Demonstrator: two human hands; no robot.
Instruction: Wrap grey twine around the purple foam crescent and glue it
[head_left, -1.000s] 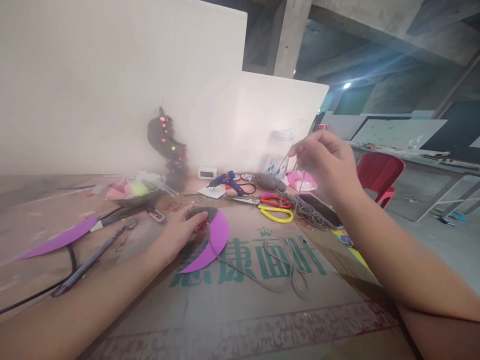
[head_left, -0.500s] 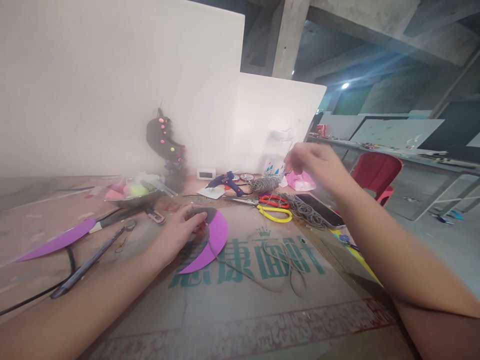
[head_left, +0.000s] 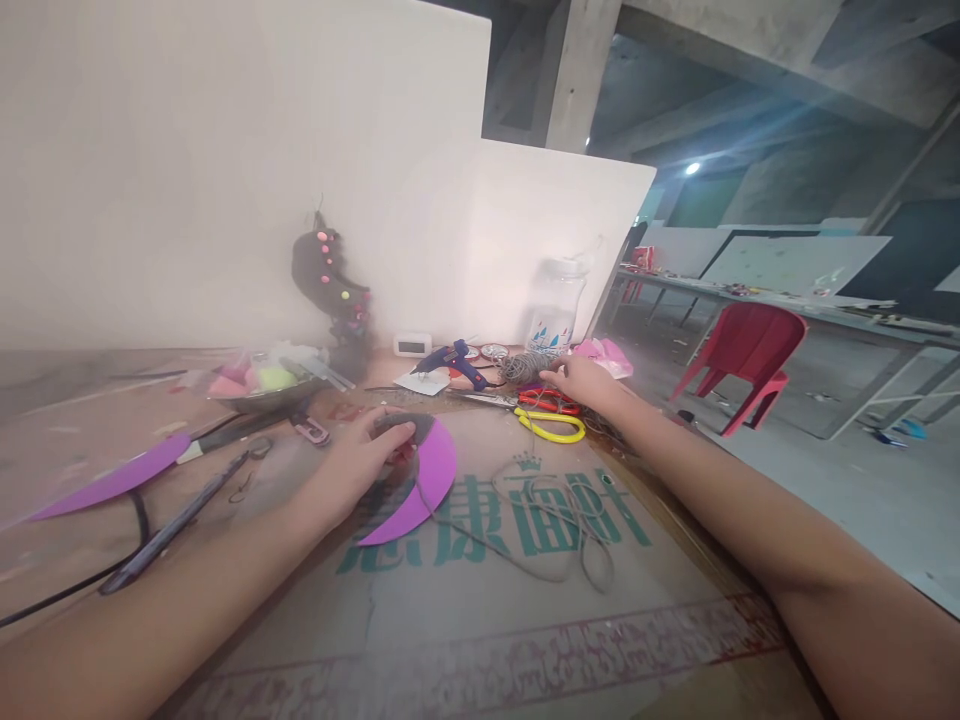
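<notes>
My left hand (head_left: 358, 462) lies flat with fingers pressed on a purple crescent-shaped foam piece (head_left: 424, 484) partly covered in grey string, on a sheet of cardboard (head_left: 525, 640). My right hand (head_left: 579, 382) is stretched out low over the table, resting by the red-handled scissors (head_left: 551, 401) and just right of a ball of grey string (head_left: 523, 366). Its fingers point left and look loosely curled; nothing clearly shows in them. A loose length of grey string (head_left: 555, 520) trails across the cardboard from the foam piece. Yellow-handled scissors (head_left: 551, 426) lie next to the red pair.
A blue glue gun (head_left: 452, 362), a water bottle (head_left: 555, 305) and a pink packet (head_left: 604, 356) stand at the back. Left lie another purple foam crescent (head_left: 112, 482), a dark tool (head_left: 180, 520), a tray of pom-poms (head_left: 262, 385) and a decorated black crescent (head_left: 330, 280). A red chair (head_left: 750, 350) stands right.
My right hand has come down from head height, where it pinched the grey string, to the table by the scissors and string ball. The left hand has stayed on the foam piece.
</notes>
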